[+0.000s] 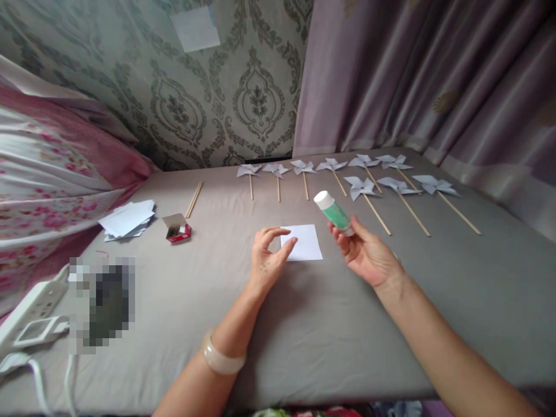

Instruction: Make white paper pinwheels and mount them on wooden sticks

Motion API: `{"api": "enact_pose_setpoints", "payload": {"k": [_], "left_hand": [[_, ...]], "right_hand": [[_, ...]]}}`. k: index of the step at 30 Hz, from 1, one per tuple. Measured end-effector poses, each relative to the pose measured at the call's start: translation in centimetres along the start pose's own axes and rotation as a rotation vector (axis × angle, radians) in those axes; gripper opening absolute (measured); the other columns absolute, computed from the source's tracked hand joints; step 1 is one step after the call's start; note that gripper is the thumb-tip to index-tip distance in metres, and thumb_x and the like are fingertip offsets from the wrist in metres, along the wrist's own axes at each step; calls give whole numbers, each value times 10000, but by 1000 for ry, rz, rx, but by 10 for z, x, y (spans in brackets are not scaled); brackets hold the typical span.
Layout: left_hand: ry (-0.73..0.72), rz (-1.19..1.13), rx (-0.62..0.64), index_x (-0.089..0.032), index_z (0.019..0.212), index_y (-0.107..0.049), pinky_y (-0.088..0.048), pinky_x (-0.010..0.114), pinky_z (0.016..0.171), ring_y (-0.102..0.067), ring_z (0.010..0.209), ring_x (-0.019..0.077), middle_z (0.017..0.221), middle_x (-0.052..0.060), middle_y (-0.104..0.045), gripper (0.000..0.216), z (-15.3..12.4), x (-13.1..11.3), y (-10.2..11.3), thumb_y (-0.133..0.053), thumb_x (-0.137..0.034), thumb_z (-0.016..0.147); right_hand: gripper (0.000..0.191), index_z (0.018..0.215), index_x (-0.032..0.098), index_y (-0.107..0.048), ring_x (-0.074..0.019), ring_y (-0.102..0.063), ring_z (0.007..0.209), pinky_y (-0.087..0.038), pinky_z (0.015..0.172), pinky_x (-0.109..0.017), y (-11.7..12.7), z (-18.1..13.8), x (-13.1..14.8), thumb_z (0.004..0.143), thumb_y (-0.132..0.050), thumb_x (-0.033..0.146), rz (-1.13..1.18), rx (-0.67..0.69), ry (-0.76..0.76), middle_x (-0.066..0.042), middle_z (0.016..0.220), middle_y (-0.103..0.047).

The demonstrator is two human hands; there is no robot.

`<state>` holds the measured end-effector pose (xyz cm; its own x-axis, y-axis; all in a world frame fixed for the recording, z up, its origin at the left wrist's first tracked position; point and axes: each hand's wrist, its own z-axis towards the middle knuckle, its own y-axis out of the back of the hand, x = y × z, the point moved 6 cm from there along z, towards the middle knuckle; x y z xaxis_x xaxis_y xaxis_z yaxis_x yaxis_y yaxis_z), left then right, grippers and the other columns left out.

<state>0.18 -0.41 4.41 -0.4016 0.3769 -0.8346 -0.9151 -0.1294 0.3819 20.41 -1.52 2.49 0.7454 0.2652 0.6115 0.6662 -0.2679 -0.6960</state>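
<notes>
My right hand [369,249] holds a green glue stick [334,214] with a white cap, tilted up and to the left above the table. Its fingers wrap round the lower end. My left hand [270,255] is raised with thumb and forefinger curved apart, and nothing shows between them. A square of white paper [306,246] lies flat on the grey cloth just behind and to the right of my left hand, whose fingertips overlap its left edge in view. I cannot tell whether they touch it.
Several paper pinwheels on sticks [362,186] lie along the back and right. To the left are a stack of paper [128,219], a small open red box [177,229], loose wooden sticks [194,200] and a white power strip [37,310] with cables. Curtains [373,75] hang behind.
</notes>
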Motion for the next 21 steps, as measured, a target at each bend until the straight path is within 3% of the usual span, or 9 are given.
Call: {"api": "enact_pose_setpoints", "payload": {"k": [3, 6, 9, 11, 12, 17, 21], "left_hand": [[137, -229, 110, -207, 1015, -681, -466, 337, 895, -613, 991, 210, 1024, 59, -694, 376, -6, -6, -7, -726, -442, 724], [347, -394, 227, -178, 1050, -674, -510, 344, 841, -655, 906, 220, 965, 73, -714, 466, -25, -8, -9, -739, -471, 693], [482, -380, 236, -163, 993, -694, -543, 343, 734, -676, 798, 227, 894, 79, -726, 465, -43, -5, 10, -773, -462, 646], [450, -256, 79, -168, 925, -712, -541, 334, 757, -676, 814, 227, 894, 73, -728, 430, -44, 1, 43, -811, -427, 597], [423, -178, -60, -174, 923, -714, -539, 330, 770, -675, 823, 223, 896, 65, -727, 423, -43, 5, 65, -810, -424, 595], [412, 165, -542, -177, 921, -714, -529, 344, 794, -667, 795, 210, 822, 28, -713, 414, -37, 44, 167, -771, -454, 620], [401, 268, -730, -143, 893, -694, -521, 327, 756, -645, 750, 190, 806, 46, -698, 417, -42, 68, 216, -759, -447, 616]], "right_hand": [[195, 856, 152, -653, -78, -644, 560, -542, 487, -136, -21, -18, -48, 907, -593, 330, 41, 50, -224, -30, 760, -714], [262, 809, 168, -642, -78, -606, 517, -491, 444, -143, -34, -36, -89, 864, -636, 425, 22, 128, -344, 19, 617, -640], [388, 864, 159, -634, -90, -612, 546, -480, 469, -174, -40, -51, -112, 785, -680, 536, -108, 281, -401, -4, 683, -661], [464, 914, 149, -616, -94, -617, 568, -480, 501, -191, -39, -58, -117, 740, -706, 569, -260, 352, -395, -28, 741, -680], [495, 928, 144, -605, -95, -616, 573, -478, 511, -199, -38, -61, -118, 720, -717, 579, -335, 375, -385, -33, 756, -682], [563, 939, 137, -589, -96, -592, 572, -469, 524, -226, -38, -68, -117, 681, -716, 622, -554, 451, -353, -28, 753, -663], [507, 942, 151, -607, -99, -580, 589, -469, 541, -236, -35, -66, -117, 738, -677, 609, -593, 430, -311, -26, 753, -653]]}}
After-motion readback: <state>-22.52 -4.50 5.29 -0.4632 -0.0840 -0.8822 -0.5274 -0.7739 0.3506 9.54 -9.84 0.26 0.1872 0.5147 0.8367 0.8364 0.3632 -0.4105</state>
